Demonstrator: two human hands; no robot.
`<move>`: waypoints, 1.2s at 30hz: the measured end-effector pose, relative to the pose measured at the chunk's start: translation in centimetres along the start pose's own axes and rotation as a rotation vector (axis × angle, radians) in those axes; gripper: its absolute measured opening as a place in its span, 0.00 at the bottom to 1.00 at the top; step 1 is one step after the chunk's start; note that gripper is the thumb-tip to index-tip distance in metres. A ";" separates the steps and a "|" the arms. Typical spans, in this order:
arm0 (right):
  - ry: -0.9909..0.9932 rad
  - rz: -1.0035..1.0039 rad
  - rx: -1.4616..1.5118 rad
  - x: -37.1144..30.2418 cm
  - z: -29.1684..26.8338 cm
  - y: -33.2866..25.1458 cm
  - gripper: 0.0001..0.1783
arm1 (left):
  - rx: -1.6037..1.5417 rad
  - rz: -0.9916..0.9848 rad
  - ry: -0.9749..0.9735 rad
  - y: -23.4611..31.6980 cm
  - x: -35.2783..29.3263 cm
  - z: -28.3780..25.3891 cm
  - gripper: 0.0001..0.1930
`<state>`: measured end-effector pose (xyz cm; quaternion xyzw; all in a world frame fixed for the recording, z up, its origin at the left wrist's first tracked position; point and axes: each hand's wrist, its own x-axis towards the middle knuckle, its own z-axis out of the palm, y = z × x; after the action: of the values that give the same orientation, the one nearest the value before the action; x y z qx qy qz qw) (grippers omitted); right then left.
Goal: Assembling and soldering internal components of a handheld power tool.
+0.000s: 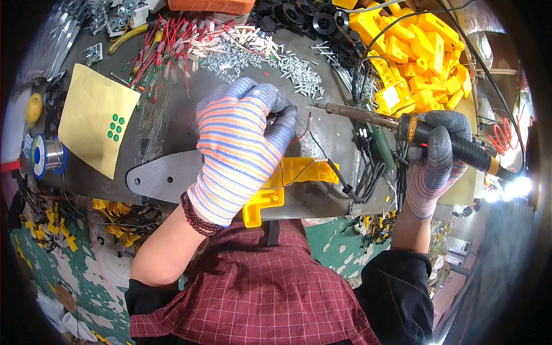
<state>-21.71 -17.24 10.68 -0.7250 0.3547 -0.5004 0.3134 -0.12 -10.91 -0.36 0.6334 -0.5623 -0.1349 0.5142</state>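
Observation:
My left hand, in a striped knit glove with grey fingertips, is closed in a pinch above the bench; what its fingertips hold is hidden. My right hand, gloved alike, grips a soldering iron by its black handle. The iron's tip points left, a little apart from the left fingertips. Between tip and fingers stands the end of a thin wire, with red and black leads below it. Under my left hand lies a yellow plastic housing, beside a flat grey plate with holes.
Small screws, red-wired parts and yellow plastic housings are heaped at the back. A yellow sheet with green dots and a solder spool lie left. Black cables run near the right forearm.

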 end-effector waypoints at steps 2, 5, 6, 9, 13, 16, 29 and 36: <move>-0.002 -0.007 -0.007 0.1 -0.1 -0.1 0.15 | 0.021 0.006 -0.002 -0.1 0.1 0.1 0.06; -0.029 0.014 -0.008 0.1 -0.1 -0.2 0.15 | 0.048 0.035 0.021 -0.2 0.2 0.3 0.06; -0.024 0.000 -0.013 0.1 0.0 -0.2 0.15 | 0.066 0.041 0.023 -0.1 0.2 0.3 0.06; -0.018 -0.041 -0.031 0.2 -0.2 0.3 0.15 | 0.079 0.045 0.026 0.1 0.2 0.1 0.06; -0.004 -0.033 -0.039 0.3 0.3 0.0 0.14 | 0.090 0.044 0.032 -0.1 0.3 0.1 0.07; 0.017 -0.012 -0.041 0.3 0.6 -0.1 0.13 | 0.138 0.074 0.050 -0.1 0.4 0.3 0.07; -0.009 0.002 -0.044 0.5 0.4 0.1 0.13 | 0.152 0.068 0.063 -0.3 0.4 0.9 0.07; 0.016 0.001 -0.040 0.5 0.4 0.3 0.12 | 0.144 0.097 0.078 -0.3 0.6 1.0 0.07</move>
<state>-21.23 -17.78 10.57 -0.7268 0.3677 -0.4989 0.2961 -0.46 -11.96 -0.79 0.6454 -0.5801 -0.0441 0.4949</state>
